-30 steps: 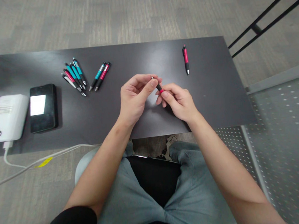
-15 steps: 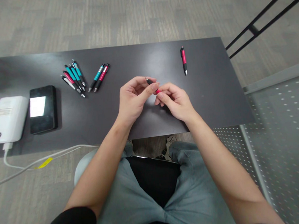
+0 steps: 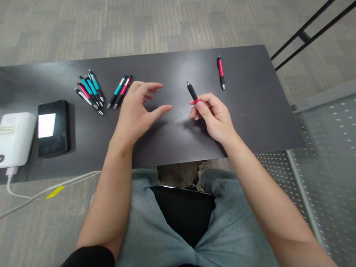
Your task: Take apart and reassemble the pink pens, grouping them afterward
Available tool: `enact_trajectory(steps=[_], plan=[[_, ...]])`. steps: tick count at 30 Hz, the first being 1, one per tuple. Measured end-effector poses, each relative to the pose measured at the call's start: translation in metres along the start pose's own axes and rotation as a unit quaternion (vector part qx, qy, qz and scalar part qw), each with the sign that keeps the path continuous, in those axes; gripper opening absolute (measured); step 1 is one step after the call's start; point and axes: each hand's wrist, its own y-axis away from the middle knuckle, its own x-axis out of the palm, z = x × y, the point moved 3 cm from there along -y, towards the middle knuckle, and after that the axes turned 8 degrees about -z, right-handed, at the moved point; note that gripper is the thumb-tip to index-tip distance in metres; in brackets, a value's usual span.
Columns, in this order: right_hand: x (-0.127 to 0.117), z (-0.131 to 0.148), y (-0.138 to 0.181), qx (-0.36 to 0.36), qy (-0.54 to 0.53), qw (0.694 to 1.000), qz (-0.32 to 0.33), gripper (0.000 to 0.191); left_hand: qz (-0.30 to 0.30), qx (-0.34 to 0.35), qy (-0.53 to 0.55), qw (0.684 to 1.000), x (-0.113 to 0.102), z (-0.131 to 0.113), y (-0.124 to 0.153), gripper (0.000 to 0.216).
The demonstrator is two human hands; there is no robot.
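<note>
My right hand pinches a red and black pen over the middle of the dark table, its tip pointing away from me. My left hand hovers open with spread fingers, holding nothing, just right of a pair of pens, one teal and one red. Farther left lies a cluster of several teal, red and white pens. A single red pen rests alone at the far right of the table.
A black phone with a lit screen and a white power bank lie at the table's left end; a white cable hangs from the bank. A black metal frame stands at the right. My knees are under the front edge.
My left hand let go of the pen and moved left toward the pair of pens, fingers opening. My right hand kept the pen and shifted slightly right, the pen now more upright.
</note>
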Motion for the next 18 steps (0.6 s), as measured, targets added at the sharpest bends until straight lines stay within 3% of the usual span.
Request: enact_trajectory(steps=[5,12,14,18], plan=[[-0.002,-0.001,0.000,-0.009,0.024,1.000,-0.013,0.060,0.055,-0.017,-0.118,0.991,-0.009,0.024,0.004,0.046],[-0.004,-0.003,0.000,-0.014,0.054,0.998,0.001,0.059,0.044,-0.015,-0.070,0.996,0.002,0.022,0.004,0.006],[-0.004,-0.002,0.000,-0.020,0.065,0.998,0.008,0.058,0.022,-0.044,0.013,0.999,0.002,0.022,0.002,0.015],[-0.003,0.000,0.001,-0.047,0.096,0.994,0.015,0.059,-0.022,-0.074,0.197,0.977,0.002,0.015,-0.003,0.063]])
